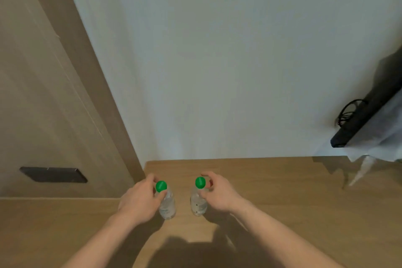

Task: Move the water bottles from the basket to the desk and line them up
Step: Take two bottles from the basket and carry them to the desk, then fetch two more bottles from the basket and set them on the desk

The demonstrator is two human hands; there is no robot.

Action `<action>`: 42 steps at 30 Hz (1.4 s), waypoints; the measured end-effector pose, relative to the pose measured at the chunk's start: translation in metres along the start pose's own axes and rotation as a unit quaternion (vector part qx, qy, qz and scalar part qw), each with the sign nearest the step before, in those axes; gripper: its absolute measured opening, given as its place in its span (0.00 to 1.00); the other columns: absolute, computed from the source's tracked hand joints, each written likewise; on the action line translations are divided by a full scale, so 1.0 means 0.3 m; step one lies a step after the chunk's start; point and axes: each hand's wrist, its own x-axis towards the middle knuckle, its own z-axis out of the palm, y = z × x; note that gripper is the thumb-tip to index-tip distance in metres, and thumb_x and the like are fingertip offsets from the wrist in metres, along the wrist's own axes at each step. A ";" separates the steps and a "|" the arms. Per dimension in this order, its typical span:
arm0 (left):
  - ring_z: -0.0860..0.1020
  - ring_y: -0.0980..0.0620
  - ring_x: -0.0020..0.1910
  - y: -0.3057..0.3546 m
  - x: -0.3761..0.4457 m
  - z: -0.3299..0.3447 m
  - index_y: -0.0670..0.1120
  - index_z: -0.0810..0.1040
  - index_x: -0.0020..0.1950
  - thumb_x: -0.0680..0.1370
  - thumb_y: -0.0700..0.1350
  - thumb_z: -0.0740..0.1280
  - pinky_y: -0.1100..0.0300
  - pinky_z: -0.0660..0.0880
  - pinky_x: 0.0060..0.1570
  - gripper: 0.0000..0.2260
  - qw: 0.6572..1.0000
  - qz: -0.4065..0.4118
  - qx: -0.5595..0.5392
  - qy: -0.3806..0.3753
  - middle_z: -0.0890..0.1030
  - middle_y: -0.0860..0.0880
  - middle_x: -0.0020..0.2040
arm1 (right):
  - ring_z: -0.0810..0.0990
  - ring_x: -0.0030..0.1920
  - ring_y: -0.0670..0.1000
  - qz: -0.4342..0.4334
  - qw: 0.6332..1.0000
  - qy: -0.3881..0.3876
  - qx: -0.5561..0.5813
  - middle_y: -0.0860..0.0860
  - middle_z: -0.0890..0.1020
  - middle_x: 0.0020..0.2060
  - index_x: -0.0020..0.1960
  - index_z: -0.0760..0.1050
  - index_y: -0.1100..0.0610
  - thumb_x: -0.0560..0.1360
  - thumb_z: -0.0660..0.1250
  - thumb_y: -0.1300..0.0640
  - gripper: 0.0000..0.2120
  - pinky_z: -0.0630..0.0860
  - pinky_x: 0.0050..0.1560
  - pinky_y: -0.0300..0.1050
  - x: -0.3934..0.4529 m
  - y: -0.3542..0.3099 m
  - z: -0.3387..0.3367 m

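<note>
Two clear water bottles with green caps stand upright on the wooden desk (272,191), side by side near its left end. My left hand (139,198) grips the left bottle (168,204) around its neck, just under the cap. Around the neck of the right bottle (198,203) curl the fingers of my right hand (219,193). A narrow gap separates the two bottles. The basket is out of view.
A white wall (217,61) rises behind the desk. A wooden door panel (43,93) with a dark recessed handle (54,174) is at the left. At the far right a dark device with a black cable (348,113) sits on a cloth-covered surface.
</note>
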 end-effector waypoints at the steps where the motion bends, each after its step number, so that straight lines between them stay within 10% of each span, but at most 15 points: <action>1: 0.80 0.50 0.53 0.004 -0.009 -0.017 0.57 0.69 0.67 0.81 0.64 0.64 0.54 0.75 0.47 0.18 1.000 0.012 0.007 0.005 0.81 0.55 0.59 | 0.78 0.62 0.52 -0.004 1.000 0.003 -0.003 0.53 0.78 0.63 0.78 0.69 0.48 0.79 0.72 0.51 0.29 0.71 0.63 0.41 -0.016 -0.004 -0.012; 6: 0.79 0.54 0.53 0.076 -0.089 -0.119 0.57 0.72 0.67 0.80 0.62 0.66 0.55 0.76 0.51 0.17 0.995 0.083 -0.024 0.044 0.78 0.59 0.57 | 0.76 0.56 0.44 -0.029 0.999 0.020 -0.012 0.48 0.75 0.66 0.78 0.69 0.45 0.79 0.71 0.49 0.29 0.75 0.65 0.44 -0.165 -0.020 -0.094; 16: 0.77 0.56 0.64 0.447 -0.201 -0.215 0.60 0.71 0.69 0.79 0.66 0.66 0.56 0.73 0.62 0.21 0.970 0.241 0.012 0.008 0.72 0.61 0.66 | 0.67 0.76 0.43 0.001 0.993 0.113 -0.030 0.37 0.64 0.77 0.80 0.64 0.40 0.80 0.68 0.53 0.31 0.66 0.77 0.45 -0.589 0.131 -0.395; 20: 0.75 0.56 0.48 0.681 -0.266 -0.157 0.59 0.71 0.72 0.79 0.64 0.66 0.56 0.71 0.61 0.23 0.952 0.303 0.029 -0.019 0.71 0.59 0.69 | 0.63 0.77 0.42 0.041 0.986 0.159 -0.031 0.34 0.61 0.78 0.81 0.60 0.38 0.81 0.68 0.52 0.32 0.65 0.79 0.49 -0.800 0.263 -0.497; 23: 0.76 0.53 0.63 0.868 -0.345 -0.089 0.57 0.70 0.75 0.79 0.64 0.66 0.55 0.70 0.68 0.26 0.930 0.363 0.039 -0.033 0.71 0.56 0.72 | 0.60 0.79 0.44 0.079 0.978 0.190 -0.028 0.35 0.58 0.80 0.82 0.58 0.37 0.82 0.68 0.50 0.33 0.62 0.81 0.50 -0.978 0.395 -0.552; 32: 0.53 0.46 0.84 1.397 -0.715 0.213 0.56 0.57 0.84 0.81 0.65 0.62 0.47 0.55 0.82 0.34 0.865 0.478 0.130 -0.083 0.50 0.51 0.86 | 0.46 0.85 0.50 0.220 0.947 0.230 -0.043 0.40 0.46 0.85 0.84 0.51 0.37 0.84 0.64 0.43 0.33 0.53 0.84 0.52 -1.571 0.846 -0.617; 42: 0.29 0.40 0.81 1.903 -1.025 0.530 0.54 0.39 0.86 0.83 0.68 0.53 0.38 0.34 0.81 0.39 0.784 0.565 0.248 -0.066 0.25 0.47 0.81 | 0.32 0.83 0.57 0.387 0.884 0.251 -0.078 0.45 0.31 0.83 0.85 0.37 0.40 0.86 0.48 0.36 0.33 0.42 0.84 0.61 -2.079 1.195 -0.623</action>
